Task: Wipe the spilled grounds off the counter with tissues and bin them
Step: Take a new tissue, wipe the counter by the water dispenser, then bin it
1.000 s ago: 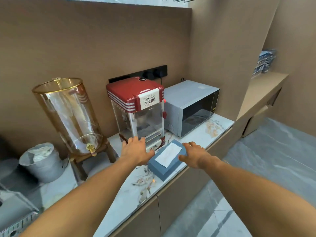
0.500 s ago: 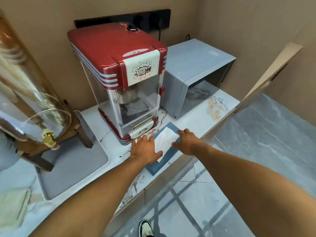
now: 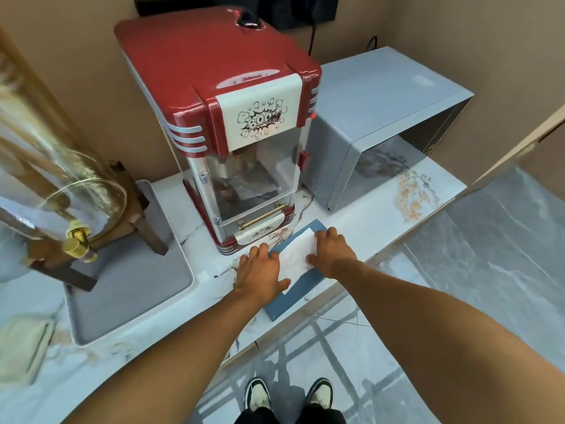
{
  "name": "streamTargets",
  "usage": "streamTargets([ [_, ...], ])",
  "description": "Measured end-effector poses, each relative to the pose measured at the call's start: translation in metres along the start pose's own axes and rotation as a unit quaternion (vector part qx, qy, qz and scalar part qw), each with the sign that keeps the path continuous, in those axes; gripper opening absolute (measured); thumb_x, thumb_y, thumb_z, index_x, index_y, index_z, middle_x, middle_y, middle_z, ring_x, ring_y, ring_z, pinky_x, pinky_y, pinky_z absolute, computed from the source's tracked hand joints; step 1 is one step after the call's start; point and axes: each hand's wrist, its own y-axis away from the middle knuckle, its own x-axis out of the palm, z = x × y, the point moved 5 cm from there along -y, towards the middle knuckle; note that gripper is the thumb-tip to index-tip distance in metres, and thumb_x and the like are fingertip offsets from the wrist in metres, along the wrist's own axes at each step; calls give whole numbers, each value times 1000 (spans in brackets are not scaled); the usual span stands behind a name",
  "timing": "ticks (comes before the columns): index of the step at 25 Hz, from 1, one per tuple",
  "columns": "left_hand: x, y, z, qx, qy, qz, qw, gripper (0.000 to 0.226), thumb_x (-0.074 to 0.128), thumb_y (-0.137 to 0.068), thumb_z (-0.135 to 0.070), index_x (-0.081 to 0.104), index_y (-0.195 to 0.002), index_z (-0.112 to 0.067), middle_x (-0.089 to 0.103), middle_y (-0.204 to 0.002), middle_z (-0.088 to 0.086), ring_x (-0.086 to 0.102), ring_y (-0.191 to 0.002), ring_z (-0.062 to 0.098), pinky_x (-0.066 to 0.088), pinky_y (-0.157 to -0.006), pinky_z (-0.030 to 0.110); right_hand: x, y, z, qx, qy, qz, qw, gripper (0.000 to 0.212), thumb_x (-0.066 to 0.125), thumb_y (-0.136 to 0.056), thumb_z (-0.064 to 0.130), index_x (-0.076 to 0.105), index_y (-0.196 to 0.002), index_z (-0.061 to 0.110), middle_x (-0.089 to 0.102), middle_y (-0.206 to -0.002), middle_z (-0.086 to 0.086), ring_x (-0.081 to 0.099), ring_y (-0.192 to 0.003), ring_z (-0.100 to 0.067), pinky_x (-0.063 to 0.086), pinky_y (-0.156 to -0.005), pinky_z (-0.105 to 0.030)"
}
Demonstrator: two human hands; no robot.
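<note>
A flat blue tissue box lies at the counter's front edge, just before the red popcorn machine. A white tissue shows on top of the box. My left hand lies over the box's left edge and presses on it. My right hand sits on the right side of the tissue with its fingers curled onto it. Brownish specks mark the white counter at the right, in front of the microwave. Whether they are grounds or marble veining is unclear.
A grey microwave stands right of the popcorn machine. A glass drink dispenser on a wooden stand sits over a grey tray at the left. The counter edge drops to a tiled floor where my shoes stand.
The view has moved closer and tilted down onto the counter. Both hands have shifted from the box's sides onto its top, the right one onto the tissue.
</note>
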Motion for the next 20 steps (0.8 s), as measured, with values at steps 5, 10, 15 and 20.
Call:
streamTargets([
  [5,-3,-3,2,-6,39,-9,999,55,60,-90,-50,51,-135,-19,51,-133,6,49,-121,29,43,-101,44,1,-10,-4,-25,-11,-10,1000,58,63,-90,36,36,-139,21,40,-140,-9,49,-119,-29,53,-97,-42],
  [10,-7,2,7,-2,108,-18,994,30,59,-96,-26,61,-124,-14,57,-124,9,59,-108,33,51,-94,42,0,-12,-5,-44,-45,-25,998,40,57,-96,24,44,-134,18,53,-133,-10,57,-114,-30,51,-99,-40],
  [15,-12,4,10,-12,141,-19,990,25,56,-96,-20,67,-116,-11,62,-116,13,60,-104,34,52,-89,42,-4,-6,-5,-50,-61,-24,997,28,50,-99,27,51,-126,18,61,-125,-10,60,-107,-28,51,-97,-38],
  [20,-18,9,24,-21,138,-32,990,26,54,-97,-20,68,-118,-11,63,-115,13,60,-105,32,52,-88,40,-12,1,4,-70,-63,-22,995,26,47,-99,28,54,-123,20,62,-124,-10,59,-105,-27,52,-94,-38],
])
